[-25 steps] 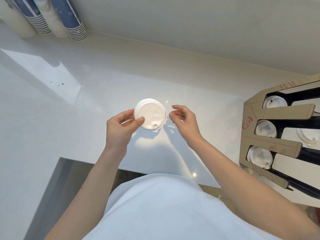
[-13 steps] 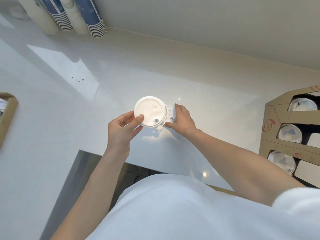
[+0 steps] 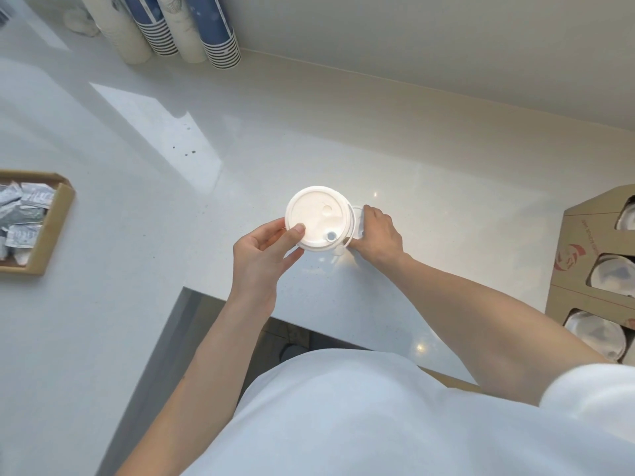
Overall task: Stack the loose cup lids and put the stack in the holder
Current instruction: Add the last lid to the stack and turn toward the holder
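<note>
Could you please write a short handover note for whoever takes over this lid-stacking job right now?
Left hand: holds the stack of white lids above the counter, thumb on top, fingers underneath.
Right hand: fingers closed on a loose lid lying on the counter just right of the stack.
Holder: cardboard, at the right edge, lids already visible in its slots.
Done: some lids are gathered in the left hand.
Left: add the loose lid to the stack, then put the stack in the holder. Whether more loose lids remain out of view cannot be told.
</note>
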A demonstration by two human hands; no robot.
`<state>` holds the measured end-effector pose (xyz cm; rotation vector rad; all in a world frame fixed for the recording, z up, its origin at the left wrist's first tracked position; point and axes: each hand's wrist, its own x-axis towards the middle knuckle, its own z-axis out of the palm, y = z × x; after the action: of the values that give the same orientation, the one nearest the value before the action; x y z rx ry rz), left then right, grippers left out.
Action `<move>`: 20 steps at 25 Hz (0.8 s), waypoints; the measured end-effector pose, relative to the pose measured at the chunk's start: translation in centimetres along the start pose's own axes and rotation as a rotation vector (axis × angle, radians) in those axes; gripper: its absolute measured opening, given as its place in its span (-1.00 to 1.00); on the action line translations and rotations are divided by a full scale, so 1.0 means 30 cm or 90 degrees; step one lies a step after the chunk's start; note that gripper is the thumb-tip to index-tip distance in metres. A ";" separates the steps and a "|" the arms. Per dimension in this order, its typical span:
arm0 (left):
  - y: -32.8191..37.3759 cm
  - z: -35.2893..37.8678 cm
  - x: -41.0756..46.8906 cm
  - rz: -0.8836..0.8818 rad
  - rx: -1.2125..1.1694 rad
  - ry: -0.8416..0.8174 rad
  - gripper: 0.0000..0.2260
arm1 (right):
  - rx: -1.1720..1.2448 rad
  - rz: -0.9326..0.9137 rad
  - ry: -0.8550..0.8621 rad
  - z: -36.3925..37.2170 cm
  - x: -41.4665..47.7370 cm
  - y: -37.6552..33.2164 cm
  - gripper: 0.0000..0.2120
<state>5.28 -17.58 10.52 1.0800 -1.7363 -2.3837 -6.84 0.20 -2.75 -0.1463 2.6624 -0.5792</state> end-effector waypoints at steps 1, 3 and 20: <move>0.001 0.002 0.000 0.000 -0.001 0.000 -0.64 | 0.006 -0.002 0.005 0.000 -0.002 0.005 -0.37; -0.002 0.006 0.004 -0.001 -0.003 -0.001 -0.63 | 0.019 -0.004 0.019 -0.008 -0.014 0.016 -0.38; 0.024 0.268 0.038 0.034 0.015 -0.130 -0.65 | 0.439 -0.084 0.306 -0.450 -0.339 0.038 -0.25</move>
<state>-0.07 -11.55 11.77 0.8053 -1.8298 -2.5241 -3.17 8.19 11.73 0.0266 2.7090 -1.7126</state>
